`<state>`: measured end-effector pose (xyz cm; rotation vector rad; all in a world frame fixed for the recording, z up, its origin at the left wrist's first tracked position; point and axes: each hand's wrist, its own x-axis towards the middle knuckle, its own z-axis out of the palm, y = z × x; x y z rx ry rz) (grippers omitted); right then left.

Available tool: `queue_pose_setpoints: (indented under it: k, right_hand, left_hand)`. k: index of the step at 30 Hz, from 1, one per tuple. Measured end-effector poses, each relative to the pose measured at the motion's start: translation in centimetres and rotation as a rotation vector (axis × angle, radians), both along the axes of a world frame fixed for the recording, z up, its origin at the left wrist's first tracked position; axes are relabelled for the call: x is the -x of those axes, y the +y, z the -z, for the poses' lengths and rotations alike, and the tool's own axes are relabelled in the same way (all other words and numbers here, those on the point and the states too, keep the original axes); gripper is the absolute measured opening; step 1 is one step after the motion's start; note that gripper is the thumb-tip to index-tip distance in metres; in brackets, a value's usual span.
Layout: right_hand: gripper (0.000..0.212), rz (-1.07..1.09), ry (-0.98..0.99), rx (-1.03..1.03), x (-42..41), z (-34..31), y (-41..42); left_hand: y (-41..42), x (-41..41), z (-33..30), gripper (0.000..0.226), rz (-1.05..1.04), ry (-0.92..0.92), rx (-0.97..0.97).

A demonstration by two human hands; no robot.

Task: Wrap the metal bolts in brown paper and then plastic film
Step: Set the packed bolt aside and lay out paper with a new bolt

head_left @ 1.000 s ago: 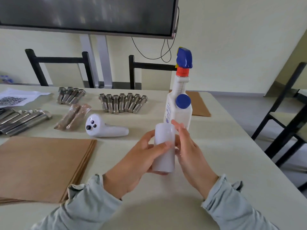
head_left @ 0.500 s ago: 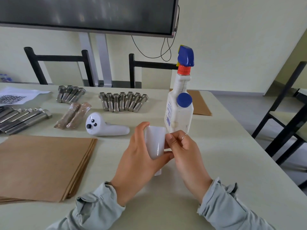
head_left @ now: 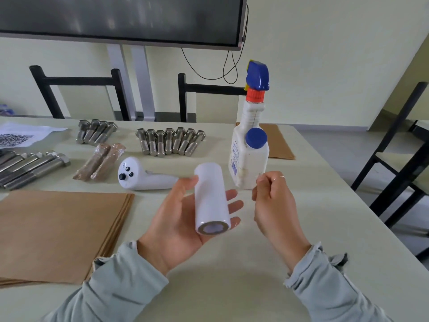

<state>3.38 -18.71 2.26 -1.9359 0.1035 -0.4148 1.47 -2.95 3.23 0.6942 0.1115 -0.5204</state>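
White film roll (head_left: 210, 196); brown paper stack (head_left: 58, 233); silver bolts (head_left: 170, 141); white bottle (head_left: 249, 156), blue-and-red sprayer; pale-green counter (head_left: 301, 228).

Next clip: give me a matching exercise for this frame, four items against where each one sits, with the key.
Items:
1. film roll
2. spray bottle
3. brown paper stack
4. wrapped bolts

Places:
A. flat at the table's near left
B. in the left hand
C. upright beyond the right hand
D. left of the white handheld device

Pairs: 1-B, 2-C, 3-A, 4-D

The single head-worn camera looks forward and down from the table's (head_left: 301, 228) near edge, close above the hands, facing the far wall-mounted screen (head_left: 116, 17).
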Motion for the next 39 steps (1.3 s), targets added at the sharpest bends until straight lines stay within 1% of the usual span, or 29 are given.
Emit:
queue_pose_setpoints:
  k: [2,4,6,9,11,13,17,18,20,22,24,26,27,29,31,33,35,37,39]
  right_hand:
    - [0.019,-0.037,-0.035,0.016,0.4,-0.5,-0.1]
    - [0.019,-0.071,-0.079,0.029,0.7,-1.2,-0.1]
    - [0.02,-0.092,-0.108,0.014,0.8,-2.2,-0.3]
    - [0.021,-0.098,-0.108,-0.092,0.4,-3.7,-1.0]
    - [0.02,-0.103,-0.095,-0.122,0.1,-4.3,-1.5]
    - [0.02,-0.108,-0.085,-0.102,0.1,-4.4,-1.7]
    - [0.019,-0.08,-0.082,-0.014,0.4,-4.1,-2.1]
    - [0.02,-0.062,-0.087,0.037,0.4,-3.9,-2.3]
    - [0.02,-0.024,-0.072,0.183,0.5,-3.3,-2.7]
    - [0.019,-0.002,-0.023,0.287,0.6,-2.8,-3.2]
    - [0.019,0.002,0.014,0.358,0.7,-2.6,-3.4]
    - [0.02,-0.013,0.008,0.392,0.8,-2.9,-3.4]
    - [0.021,-0.022,-0.006,0.391,0.8,-3.2,-3.4]
    - [0.021,-0.029,-0.041,0.384,0.9,-4.1,-3.5]
    - [0.02,-0.027,-0.062,0.421,0.8,-4.7,-3.7]
    - [0.02,-0.024,-0.037,0.476,0.9,-4.7,-3.9]
    - [0.021,-0.018,0.024,0.522,0.9,-4.4,-4.1]
    - [0.02,0.007,0.082,0.55,0.9,-3.7,-4.3]
    - [0.017,0.038,0.102,0.582,0.8,-3.2,-4.4]
  left_hand:
    - [-0.2,-0.1,0.0,0.062,-0.047,0.022,-0.103]
    - [-0.3,-0.1,0.2,0.06,-0.113,0.028,-0.164]
    - [-0.1,-0.1,0.2,0.052,-0.143,0.032,-0.121]
    - [0.7,0.3,0.1,0.045,-0.117,0.078,0.053]
    - [1.2,0.4,0.0,0.053,-0.107,0.098,0.114]
    - [1.3,0.6,-0.3,0.06,-0.12,0.084,0.089]
    - [1.4,1.5,-0.4,0.051,-0.215,0.039,-0.091]
    - [1.6,1.7,-0.1,0.05,-0.229,0.036,-0.073]
    - [2.5,2.3,0.3,0.05,-0.243,0.05,0.061]
    - [3.5,3.1,0.4,0.053,-0.212,0.054,0.204]
    - [3.8,3.8,0.3,0.059,-0.163,0.045,0.27]
    - [3.5,4.3,0.1,0.066,-0.197,0.071,0.246]
    - [3.3,4.4,0.1,0.065,-0.242,0.089,0.215]
    - [3.0,4.7,0.2,0.053,-0.338,0.093,0.126]
    - [3.2,4.8,0.5,0.046,-0.416,0.052,0.018]
    - [3.9,4.9,0.7,0.052,-0.437,-0.025,-0.03]
    - [4.9,5.2,0.5,0.059,-0.398,-0.071,0.034]
    - [6.1,5.5,0.1,0.068,-0.378,-0.049,0.118]
    - [6.9,5.7,-0.3,0.067,-0.369,-0.008,0.148]
